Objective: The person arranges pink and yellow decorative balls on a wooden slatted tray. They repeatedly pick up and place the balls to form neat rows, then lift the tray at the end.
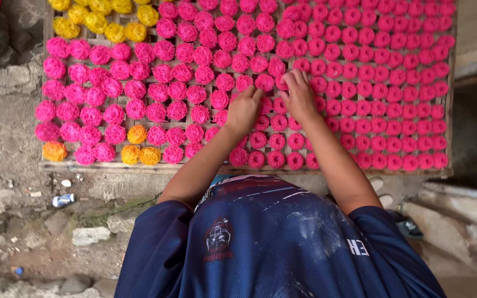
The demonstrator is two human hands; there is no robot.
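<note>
Hands (271,105) touching pink coils (264,81) on rack (139,166).

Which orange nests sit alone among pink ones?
The orange nest in the rack's lower left, ringed by pink nests. The other orange ones lie on the near edge row; the yellow ones cluster top left.

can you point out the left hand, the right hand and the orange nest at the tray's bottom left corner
left hand (243,110): head view, on the back of the hand, resting on the pink nests.
right hand (299,98): head view, on the back of the hand, fingers on pink nests.
orange nest (54,150): head view, on its middle.
</note>
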